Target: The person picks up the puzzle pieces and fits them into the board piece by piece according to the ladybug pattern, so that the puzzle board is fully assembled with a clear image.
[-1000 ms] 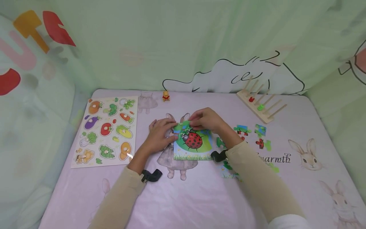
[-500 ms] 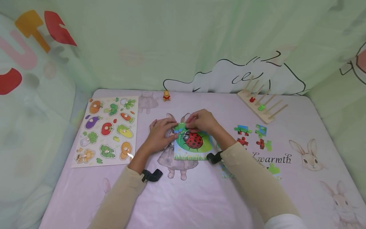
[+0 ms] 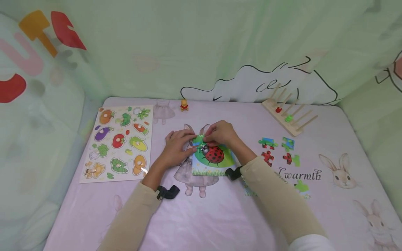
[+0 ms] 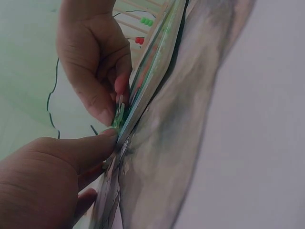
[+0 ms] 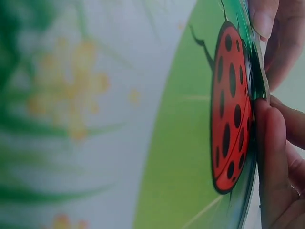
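Observation:
A square ladybug puzzle board [image 3: 211, 167] lies flat on the table in the head view, grass printed along its near edge. My left hand [image 3: 176, 150] rests at its left side, thumb and forefinger touching the edge near the far left corner. At the far edge, my right hand [image 3: 223, 134] pinches a small green puzzle piece [image 4: 120, 113], mostly hidden by the fingers in the head view. The right wrist view shows the ladybug [image 5: 232, 109] close up, with fingers of both hands along the board's edge.
Loose jigsaw pieces lie right of the board, including a red one [image 3: 268, 157] and a green one [image 3: 302, 187]. A vegetable peg puzzle [image 3: 118, 141] lies left. Farther back are a bear figurine [image 3: 184, 105] and a wooden peg rack [image 3: 284, 118] with red and green beads.
My right hand has shifted slightly left and toward me along the board's far edge with the puzzle piece. More loose pieces show past the right forearm. The left hand stays put.

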`<state>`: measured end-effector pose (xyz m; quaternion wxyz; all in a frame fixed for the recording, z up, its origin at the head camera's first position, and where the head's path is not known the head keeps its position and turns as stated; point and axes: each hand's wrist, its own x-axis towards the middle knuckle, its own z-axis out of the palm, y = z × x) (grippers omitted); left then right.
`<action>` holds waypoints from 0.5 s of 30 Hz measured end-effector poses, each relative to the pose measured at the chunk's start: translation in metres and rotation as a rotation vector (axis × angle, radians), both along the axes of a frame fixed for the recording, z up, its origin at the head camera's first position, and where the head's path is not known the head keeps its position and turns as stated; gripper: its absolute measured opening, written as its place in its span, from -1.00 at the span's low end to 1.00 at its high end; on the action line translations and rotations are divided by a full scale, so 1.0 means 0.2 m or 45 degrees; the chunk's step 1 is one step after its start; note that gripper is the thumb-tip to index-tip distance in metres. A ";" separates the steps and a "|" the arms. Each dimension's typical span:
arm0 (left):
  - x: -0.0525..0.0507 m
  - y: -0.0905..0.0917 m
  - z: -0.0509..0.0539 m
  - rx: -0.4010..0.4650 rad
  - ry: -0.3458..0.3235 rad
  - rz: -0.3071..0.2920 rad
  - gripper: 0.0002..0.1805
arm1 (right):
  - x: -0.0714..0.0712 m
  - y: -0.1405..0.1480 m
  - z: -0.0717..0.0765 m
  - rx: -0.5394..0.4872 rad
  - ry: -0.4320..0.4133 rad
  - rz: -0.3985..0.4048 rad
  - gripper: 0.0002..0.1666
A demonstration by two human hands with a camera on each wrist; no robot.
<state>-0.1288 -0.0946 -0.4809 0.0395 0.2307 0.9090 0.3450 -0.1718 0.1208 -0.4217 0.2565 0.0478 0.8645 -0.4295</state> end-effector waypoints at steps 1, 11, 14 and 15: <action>0.00 0.00 0.00 0.002 0.001 0.000 -0.46 | 0.00 0.00 0.00 0.015 0.010 0.001 -0.84; 0.01 0.01 0.01 0.006 -0.007 0.009 -0.47 | 0.01 -0.02 0.00 0.219 0.150 0.068 -0.81; 0.01 0.01 0.01 0.001 -0.003 0.010 -0.47 | 0.01 0.00 0.00 0.248 0.195 0.103 -0.77; 0.01 0.00 0.01 -0.001 -0.004 0.010 -0.46 | 0.01 0.01 0.00 0.242 0.201 0.108 -0.77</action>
